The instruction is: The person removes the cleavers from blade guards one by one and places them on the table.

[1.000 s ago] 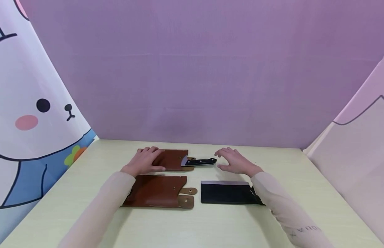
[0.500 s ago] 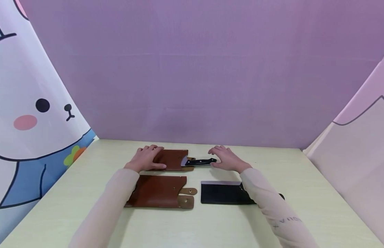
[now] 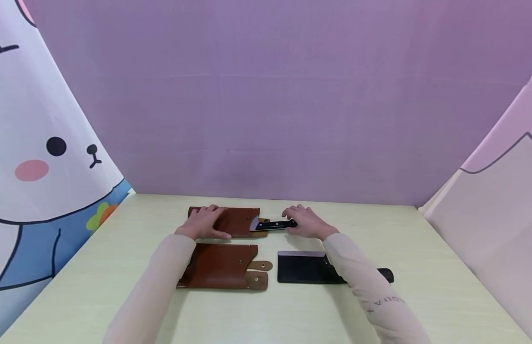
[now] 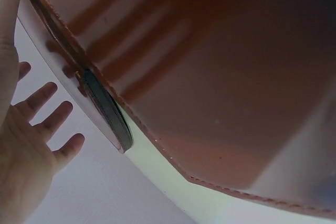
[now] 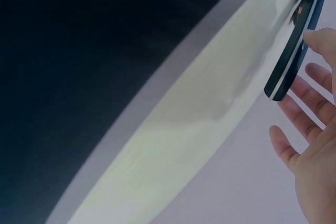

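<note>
A knife [image 3: 275,225] with a black riveted handle lies at the mouth of the rear brown leather sheath [image 3: 238,220]; only the heel of its blade shows. My left hand [image 3: 206,222] is over the left end of that sheath, thumb along the near side, fingers on the far side. In the left wrist view its fingers are spread. My right hand [image 3: 308,222] is at the butt of the handle. In the right wrist view the thumb is against or very near the handle [image 5: 296,40], with the other fingers loosely extended beyond it.
A second brown leather sheath [image 3: 223,265] with snap straps lies in front, partly under the left sleeve. To its right is a black-bladed cleaver [image 3: 306,268], crossed by the right sleeve. A purple backdrop [image 3: 266,119] rises behind the pale table [image 3: 442,277].
My right hand has moved left, from beside the handle's end to around it. My left hand has shifted slightly right over the rear sheath. The front sheath and cleaver stay in place.
</note>
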### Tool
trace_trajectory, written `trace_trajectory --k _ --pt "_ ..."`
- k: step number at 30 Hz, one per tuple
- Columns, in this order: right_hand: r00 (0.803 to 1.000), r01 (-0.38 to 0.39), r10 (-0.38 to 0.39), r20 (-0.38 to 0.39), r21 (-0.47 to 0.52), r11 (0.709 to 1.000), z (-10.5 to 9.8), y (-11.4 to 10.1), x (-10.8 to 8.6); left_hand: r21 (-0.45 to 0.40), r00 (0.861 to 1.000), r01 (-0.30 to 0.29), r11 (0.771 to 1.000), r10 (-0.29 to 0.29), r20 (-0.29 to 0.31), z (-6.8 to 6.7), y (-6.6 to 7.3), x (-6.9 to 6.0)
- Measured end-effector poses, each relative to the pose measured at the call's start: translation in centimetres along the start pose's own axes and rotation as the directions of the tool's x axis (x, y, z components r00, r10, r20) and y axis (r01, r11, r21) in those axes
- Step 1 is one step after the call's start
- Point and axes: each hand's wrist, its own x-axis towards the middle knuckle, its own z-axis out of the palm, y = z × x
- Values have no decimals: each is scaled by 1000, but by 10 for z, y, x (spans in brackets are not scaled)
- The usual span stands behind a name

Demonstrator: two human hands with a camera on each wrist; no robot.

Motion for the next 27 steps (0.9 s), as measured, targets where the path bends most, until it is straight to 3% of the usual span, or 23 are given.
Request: trace_trajectory --k 8,19,27 --pt "1000 15 -15 15 -29 999 2 -6 3 -8 999 -2 1000 2 48 -1 0 0" --pt "999 -4 6 35 -35 999 3 -6 4 45 999 -31 999 29 44 -6 5 0" --pt "999 -10 11 51 -24 1000 5 -6 7 31 998 -38 999 36 58 -4 3 8"
